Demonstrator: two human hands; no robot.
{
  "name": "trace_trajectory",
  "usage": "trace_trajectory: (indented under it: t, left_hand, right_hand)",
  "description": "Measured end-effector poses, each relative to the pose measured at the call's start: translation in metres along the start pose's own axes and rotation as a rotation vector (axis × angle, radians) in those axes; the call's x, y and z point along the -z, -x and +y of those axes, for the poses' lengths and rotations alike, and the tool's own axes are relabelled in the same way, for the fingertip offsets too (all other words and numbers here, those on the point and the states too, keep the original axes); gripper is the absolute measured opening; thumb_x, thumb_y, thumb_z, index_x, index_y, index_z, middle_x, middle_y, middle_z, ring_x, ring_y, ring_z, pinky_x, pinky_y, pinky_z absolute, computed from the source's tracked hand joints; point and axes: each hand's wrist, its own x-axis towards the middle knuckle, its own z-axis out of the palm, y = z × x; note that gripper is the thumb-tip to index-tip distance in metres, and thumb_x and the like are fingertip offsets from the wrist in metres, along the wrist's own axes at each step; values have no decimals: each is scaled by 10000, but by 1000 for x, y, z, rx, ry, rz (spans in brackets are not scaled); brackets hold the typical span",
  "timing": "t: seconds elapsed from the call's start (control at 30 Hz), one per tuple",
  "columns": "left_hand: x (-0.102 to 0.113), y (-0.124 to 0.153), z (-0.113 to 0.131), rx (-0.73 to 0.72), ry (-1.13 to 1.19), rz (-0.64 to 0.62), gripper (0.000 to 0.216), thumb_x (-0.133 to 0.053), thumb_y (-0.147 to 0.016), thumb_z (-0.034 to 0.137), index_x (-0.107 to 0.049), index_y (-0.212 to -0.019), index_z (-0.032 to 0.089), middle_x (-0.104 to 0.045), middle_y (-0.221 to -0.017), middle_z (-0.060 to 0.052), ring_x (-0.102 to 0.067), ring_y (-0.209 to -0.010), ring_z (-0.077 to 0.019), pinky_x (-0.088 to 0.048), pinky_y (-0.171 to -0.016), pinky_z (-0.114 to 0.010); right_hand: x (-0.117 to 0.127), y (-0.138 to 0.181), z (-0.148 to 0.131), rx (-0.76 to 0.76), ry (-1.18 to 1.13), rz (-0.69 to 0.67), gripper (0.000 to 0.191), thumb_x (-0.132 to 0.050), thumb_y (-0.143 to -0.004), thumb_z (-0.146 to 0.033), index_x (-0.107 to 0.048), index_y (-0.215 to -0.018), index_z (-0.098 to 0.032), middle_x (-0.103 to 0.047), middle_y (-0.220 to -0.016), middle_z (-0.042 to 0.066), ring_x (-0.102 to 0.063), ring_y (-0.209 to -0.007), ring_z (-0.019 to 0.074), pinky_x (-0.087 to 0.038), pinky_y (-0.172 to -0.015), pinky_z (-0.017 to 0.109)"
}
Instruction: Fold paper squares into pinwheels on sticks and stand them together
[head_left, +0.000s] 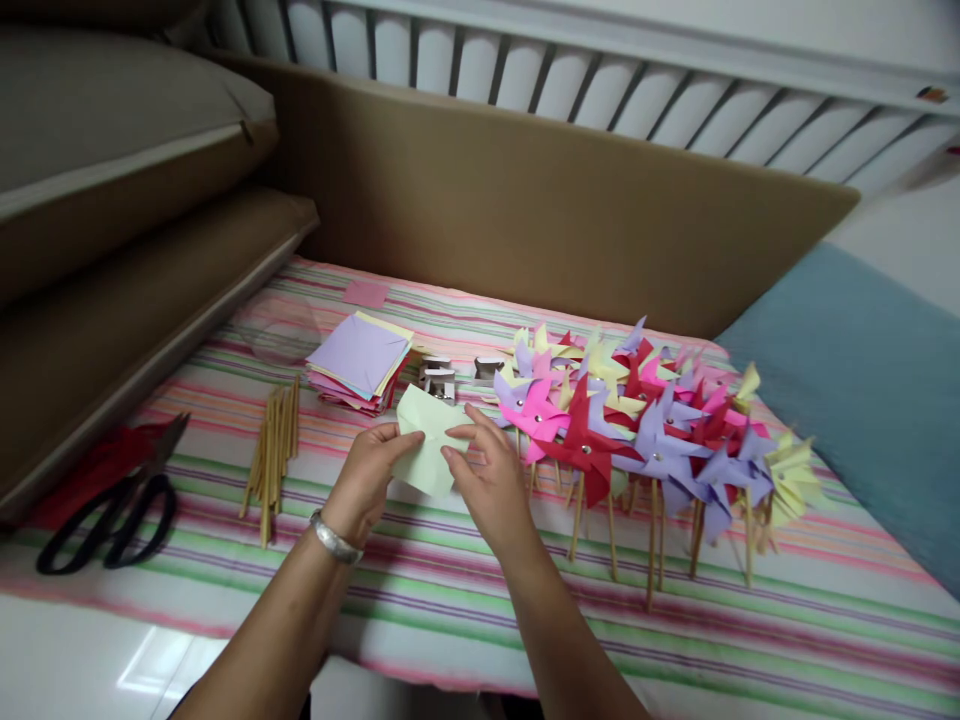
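Note:
Both hands hold one pale yellow-green paper square just above the striped cloth. My left hand, with a silver bangle on its wrist, pinches the paper's left edge. My right hand pinches its right side, fingers bent over the sheet. A stack of coloured paper squares, lilac on top, lies just behind the hands. A heap of finished paper pinwheels on wooden sticks lies to the right of my right hand.
A bundle of wooden sticks lies left of the hands. Black scissors rest on red paper at the far left. Small metal clips sit behind the paper. A brown padded wall bounds the far side.

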Motion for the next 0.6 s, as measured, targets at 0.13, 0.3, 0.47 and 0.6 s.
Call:
trace_trajectory:
  t: [0.13, 0.3, 0.47, 0.6]
  left_hand:
    - [11, -2, 11, 2, 38, 71, 293, -779, -510, 275, -687, -736, 112, -680, -591, -30, -566, -478, -121, -407, -470, -222]
    - [19, -2, 16, 5, 44, 82, 312, -768, -527, 280, -679, -775, 113, -676, -606, -22, -567, -493, -120, -421, -472, -223]
    - [19, -1, 17, 5, 51, 75, 314, -762, -533, 278, -678, -787, 114, -671, -600, -19, -563, -495, -119, -419, -471, -224]
    - [15, 1, 18, 13, 53, 87, 285, -760, -526, 265, -680, -754, 115, -667, -588, -16, -548, -477, -105, -391, -453, -208]
  right_hand:
    - [-3, 4, -2, 230, 106, -73, 163, -554, -812, -217, -669, -919, -258, -435, -1373, 52, -338, -1304, 256, -363, -1022, 457]
    - [-8, 6, 1, 401, 215, -117, 239, -506, -840, -142, -674, -968, -252, -399, -1398, 64, -249, -1346, 258, -324, -1044, 494]
    - [-9, 6, 0, 478, 226, -126, 275, -487, -851, -120, -661, -1015, -257, -353, -1430, 58, -211, -1363, 256, -325, -1043, 492]
    - [-7, 6, -3, 495, 193, -123, 210, -515, -839, -133, -684, -900, -243, -348, -1437, 49, -210, -1365, 263, -317, -1043, 491]
